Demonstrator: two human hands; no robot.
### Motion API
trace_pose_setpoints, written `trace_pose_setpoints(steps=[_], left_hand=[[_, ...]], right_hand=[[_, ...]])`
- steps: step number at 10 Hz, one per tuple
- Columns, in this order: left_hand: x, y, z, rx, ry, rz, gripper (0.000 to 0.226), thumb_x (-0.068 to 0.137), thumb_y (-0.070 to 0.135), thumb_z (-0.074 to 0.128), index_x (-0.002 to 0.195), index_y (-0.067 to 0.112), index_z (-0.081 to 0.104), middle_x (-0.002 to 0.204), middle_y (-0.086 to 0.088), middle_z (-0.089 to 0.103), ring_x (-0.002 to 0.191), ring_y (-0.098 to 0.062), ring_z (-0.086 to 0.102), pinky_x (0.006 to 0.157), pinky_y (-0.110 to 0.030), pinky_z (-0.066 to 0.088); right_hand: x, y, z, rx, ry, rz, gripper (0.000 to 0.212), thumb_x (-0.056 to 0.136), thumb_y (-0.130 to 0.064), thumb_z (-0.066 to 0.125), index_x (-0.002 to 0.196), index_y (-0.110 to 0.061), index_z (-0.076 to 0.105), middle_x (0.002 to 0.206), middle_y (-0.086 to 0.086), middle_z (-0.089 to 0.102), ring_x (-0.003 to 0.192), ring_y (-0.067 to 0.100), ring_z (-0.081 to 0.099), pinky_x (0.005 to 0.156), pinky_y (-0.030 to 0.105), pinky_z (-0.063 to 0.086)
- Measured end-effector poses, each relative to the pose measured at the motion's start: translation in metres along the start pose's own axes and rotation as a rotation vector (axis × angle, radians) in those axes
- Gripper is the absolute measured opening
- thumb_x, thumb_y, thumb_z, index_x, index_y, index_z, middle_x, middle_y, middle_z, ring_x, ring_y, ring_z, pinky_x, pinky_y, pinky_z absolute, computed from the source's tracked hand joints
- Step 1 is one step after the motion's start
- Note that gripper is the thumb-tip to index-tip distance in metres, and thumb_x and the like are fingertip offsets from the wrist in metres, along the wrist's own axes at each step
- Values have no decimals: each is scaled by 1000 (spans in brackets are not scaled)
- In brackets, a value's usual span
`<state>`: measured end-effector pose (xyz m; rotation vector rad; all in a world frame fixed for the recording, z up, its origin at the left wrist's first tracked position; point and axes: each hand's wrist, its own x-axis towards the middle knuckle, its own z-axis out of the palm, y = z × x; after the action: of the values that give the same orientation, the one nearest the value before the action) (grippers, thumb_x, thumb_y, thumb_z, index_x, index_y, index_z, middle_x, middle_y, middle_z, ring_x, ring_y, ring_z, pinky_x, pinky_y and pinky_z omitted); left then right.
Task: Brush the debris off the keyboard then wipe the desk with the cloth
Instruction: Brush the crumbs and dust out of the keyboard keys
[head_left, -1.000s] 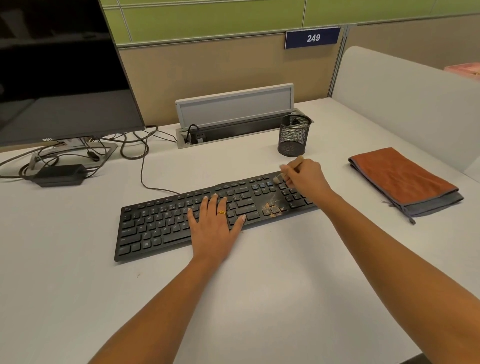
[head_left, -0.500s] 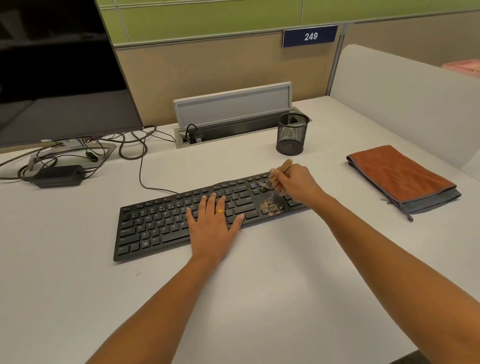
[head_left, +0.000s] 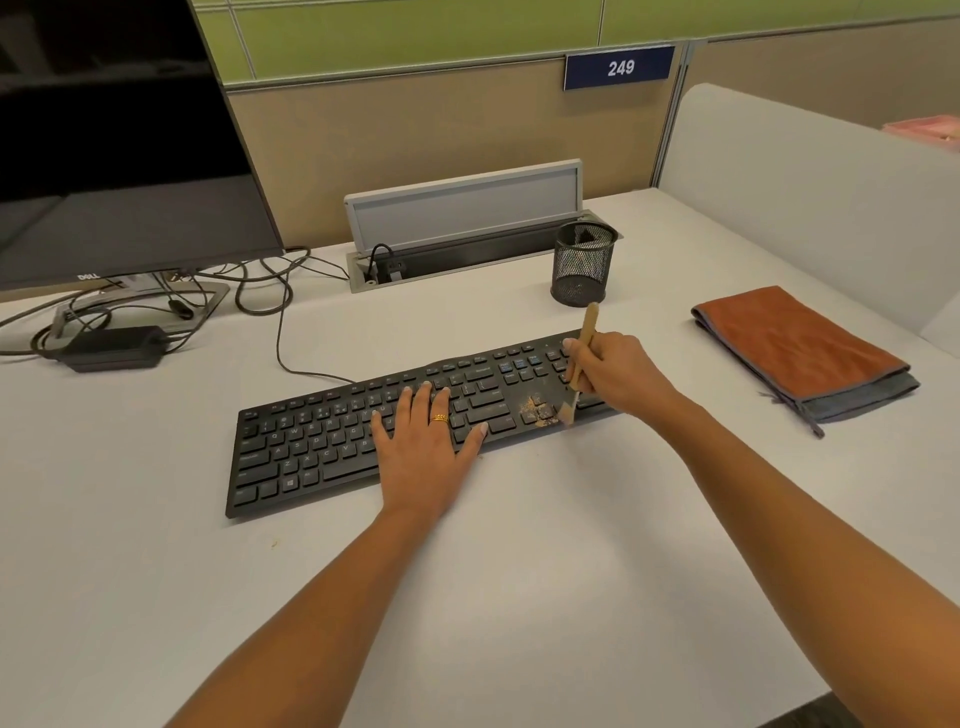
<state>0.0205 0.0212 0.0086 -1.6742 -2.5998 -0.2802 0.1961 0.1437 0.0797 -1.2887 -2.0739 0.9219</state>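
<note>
Resting palm down on the middle of the flat black wired keyboard, the left hand has its fingers straight and slightly spread across the keys. It grasps nothing. A gold ring sits on one finger.

The right hand is over the right end of the keyboard. Its fingers are curled round the small brush with a pale wooden handle. The handle tilts up and away from the person. The pale bristles point down and meet the keys near the keyboard's front edge.

A patch of brown crumb debris lies on the keys just left of the bristles, between the two hands. One small brown speck lies on the white desk near the keyboard's front left corner.

The folded orange cloth with a grey underlayer lies flat on the desk to the right, well apart from the keyboard. Neither hand touches it.

Other items on the desk:
- A black wire-mesh pen cup stands upright behind the keyboard's right end.
- A grey cable tray with its lid raised sits at the rear.
- A black monitor stands at rear left, with loose cables and a black power adapter at its base.

A blue plate marked 249 is fixed to the partition behind.
</note>
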Motion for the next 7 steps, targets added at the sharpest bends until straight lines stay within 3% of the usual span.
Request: trace_pose_setpoints(steps=[1,2,3,4,5,6,7], left_hand=[[-1,0,0,3,0,-1,70,94,63,22,151,22,18,160,1,13,147,-17,3,116,-49,2],[0,0,0,5,2,-3,70,94,63,22,151,22,18,159,1,13,147,-17,3,116,-49,2],[0,1,0,0,8,-2,70,94,63,23,151,22,19,159,1,14,147,-17,4,116,-50,3],[0,0,0,3,5,-2,70,94,63,23,151,22,19,159,1,14,147,-17,4,116,-50,3],[0,0,0,-2,7,-1,70,94,63,24,151,22,20,159,1,14,147,-17,4,116,-50,3],[0,1,0,-1,14,-1,70,94,63,24,151,22,20,159,1,15,147,-17,4,116,-50,3],[0,1,0,-2,18,3,70,94,63,24,151,22,20,159,0,15,147,-18,5,116,-50,4]], right_hand=[[-5,6,-3,51,115,-31,39,100,-28,40,77,-6,63,64,0,58,56,9,53,50,8,42],[-12,13,-1,64,56,-8,40,99,-29,40,84,-1,65,67,5,61,58,12,55,52,10,44],[-16,14,-5,69,120,-6,39,100,-27,39,78,-5,61,62,-1,56,55,8,51,49,7,41],[-20,18,-4,92,219,-30,39,100,-29,38,80,-7,63,63,0,59,58,8,54,57,10,43],[-26,21,3,78,167,6,40,100,-28,37,79,-5,63,66,5,60,59,11,55,60,20,47],[-29,22,5,161,142,28,40,101,-25,37,81,-2,63,62,2,57,55,10,53,49,9,43],[-30,25,8,170,250,-5,40,100,-26,37,79,-5,65,63,2,59,56,8,54,52,10,44]])
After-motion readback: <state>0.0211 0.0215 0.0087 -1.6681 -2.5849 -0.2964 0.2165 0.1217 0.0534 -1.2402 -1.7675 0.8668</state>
